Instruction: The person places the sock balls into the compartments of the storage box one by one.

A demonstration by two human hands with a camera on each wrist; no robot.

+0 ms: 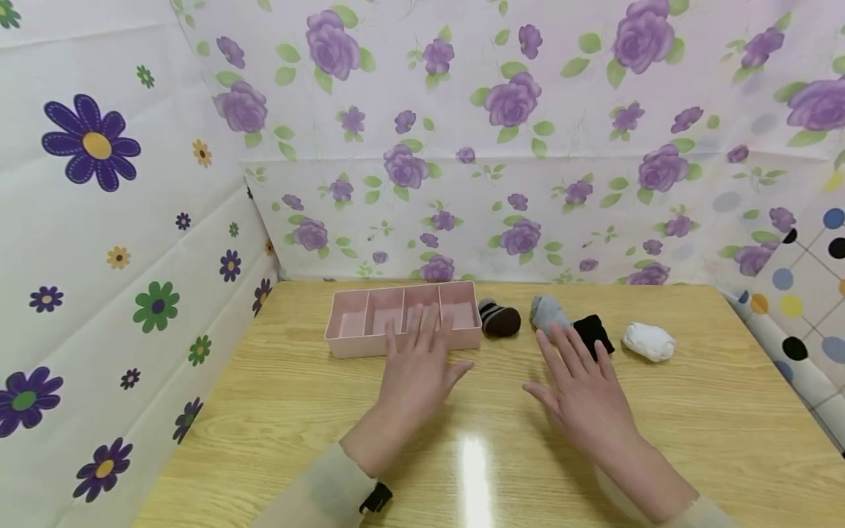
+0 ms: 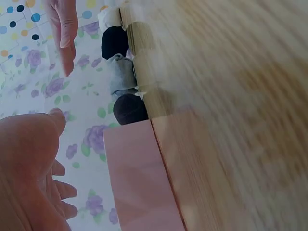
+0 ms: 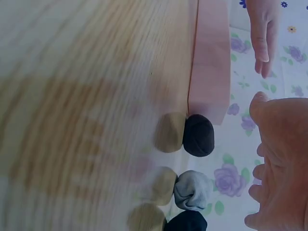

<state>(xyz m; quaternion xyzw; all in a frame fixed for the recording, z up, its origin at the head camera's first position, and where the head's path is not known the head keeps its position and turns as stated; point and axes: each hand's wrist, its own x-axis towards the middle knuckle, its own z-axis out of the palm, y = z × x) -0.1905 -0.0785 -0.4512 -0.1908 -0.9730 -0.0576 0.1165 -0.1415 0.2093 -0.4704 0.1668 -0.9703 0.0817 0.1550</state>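
My left hand (image 1: pixel 417 370) is held palm down with spread fingers, its fingertips overlapping the front of a pink box (image 1: pixel 404 346) in the head view. The box has several compartments in a row, with nothing in them that shows. My right hand (image 1: pixel 584 392), also flat and spread, is nearest a grey rolled sock (image 1: pixel 546 312) and a black rolled sock (image 1: pixel 594 334). A dark striped rolled sock (image 1: pixel 499 320) lies by the box's right end. Farthest right is a white rolled sock (image 1: pixel 650 342). Both wrist views show the hands raised above the table, holding nothing.
The wooden table (image 1: pixel 264 440) runs back to a flowered cloth (image 1: pixel 422 132) hung behind it. Another flower-print cloth (image 1: pixel 119 242) stands along the left side, and a dotted cloth (image 1: pixel 802 293) hangs at the right. A small black object (image 1: pixel 376 497) is at my left sleeve.
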